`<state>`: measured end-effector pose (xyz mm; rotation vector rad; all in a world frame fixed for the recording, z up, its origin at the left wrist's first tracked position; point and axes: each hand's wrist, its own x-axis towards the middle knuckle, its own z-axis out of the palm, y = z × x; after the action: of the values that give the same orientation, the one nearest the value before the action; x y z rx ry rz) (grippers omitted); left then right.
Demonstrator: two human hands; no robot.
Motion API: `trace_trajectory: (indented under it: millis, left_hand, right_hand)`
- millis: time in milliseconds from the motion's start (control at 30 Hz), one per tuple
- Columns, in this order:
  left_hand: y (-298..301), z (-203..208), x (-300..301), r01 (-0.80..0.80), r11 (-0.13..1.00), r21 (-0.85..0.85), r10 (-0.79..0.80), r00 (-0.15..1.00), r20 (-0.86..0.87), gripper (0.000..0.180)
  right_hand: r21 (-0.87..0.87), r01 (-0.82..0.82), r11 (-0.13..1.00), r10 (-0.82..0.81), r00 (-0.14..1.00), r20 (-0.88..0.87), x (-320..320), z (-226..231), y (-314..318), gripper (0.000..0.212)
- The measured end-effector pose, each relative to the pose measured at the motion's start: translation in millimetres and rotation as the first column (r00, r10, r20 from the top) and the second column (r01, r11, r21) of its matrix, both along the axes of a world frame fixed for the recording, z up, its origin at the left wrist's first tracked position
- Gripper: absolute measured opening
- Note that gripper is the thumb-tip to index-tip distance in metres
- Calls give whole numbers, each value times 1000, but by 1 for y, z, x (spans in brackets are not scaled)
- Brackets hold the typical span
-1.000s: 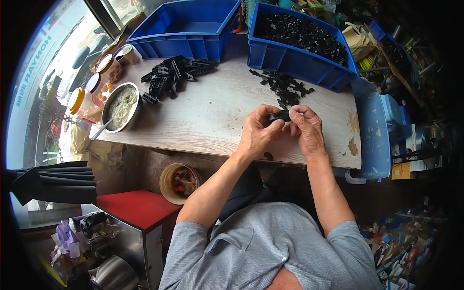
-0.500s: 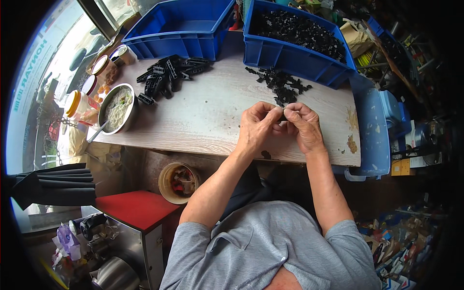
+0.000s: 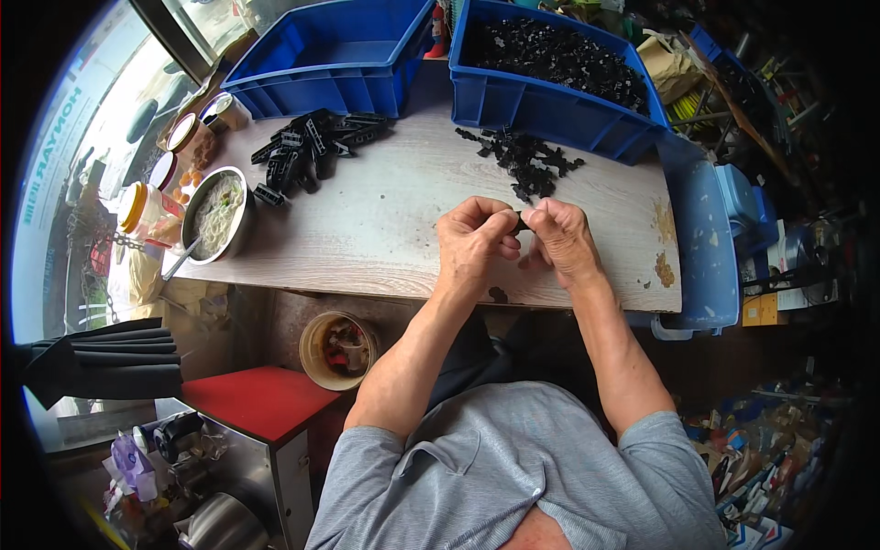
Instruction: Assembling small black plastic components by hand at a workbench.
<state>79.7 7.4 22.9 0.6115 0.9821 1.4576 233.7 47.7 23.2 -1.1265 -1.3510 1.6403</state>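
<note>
Over the front part of the table, my left hand [image 3: 472, 240] and my right hand [image 3: 565, 242] meet at their fingertips. Both pinch a small black plastic part [image 3: 523, 222], mostly covered by the fingers, so its exact shape does not show. Just beyond them lies a loose heap of small black plastic pieces [image 3: 527, 165]. Behind that heap, a blue crate [image 3: 550, 117] is filled with many more such pieces. Farther left on the table is a pile of longer black plastic parts [image 3: 302, 151], out of reach of both hands.
An empty-looking blue crate [image 3: 321, 94] stands at the back left. Along the table's left edge are a bowl of noodles [image 3: 217, 220] with a spoon and several lidded jars [image 3: 145, 213]. A bucket [image 3: 312, 362] sits below the front edge; a pale-blue bin [image 3: 710, 247] adjoins the right side.
My hands have shifted slightly left, and the black part now shows between the fingertips. The right fingers have opened a little away from the left ones. The whole view has shifted slightly.
</note>
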Motion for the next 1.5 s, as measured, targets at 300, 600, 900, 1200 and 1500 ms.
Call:
trace_trajectory:
  millis: [300,600,900,1200,1500]
  left_hand:
    - [10,-5,-9,196,978,65,-197,980,13,13]
    - [122,-20,-74,137,926,353,374,-201,-905,15]
    - [124,-35,-71,256,868,425,474,-180,-862,11]
    - [68,-23,-48,-10,990,143,92,811,-578,11]
    - [19,-5,-23,333,943,10,-333,942,44,14]
  right_hand:
    - [53,92,994,-89,994,-66,4,-2,-3,37]
    - [-108,429,897,-443,874,-202,44,6,3,41]
    - [-208,853,479,-878,462,-127,146,24,31,39]
    - [-113,530,840,-540,837,-87,74,12,16,28]
    - [-44,94,995,-97,992,-82,-3,8,7,24]
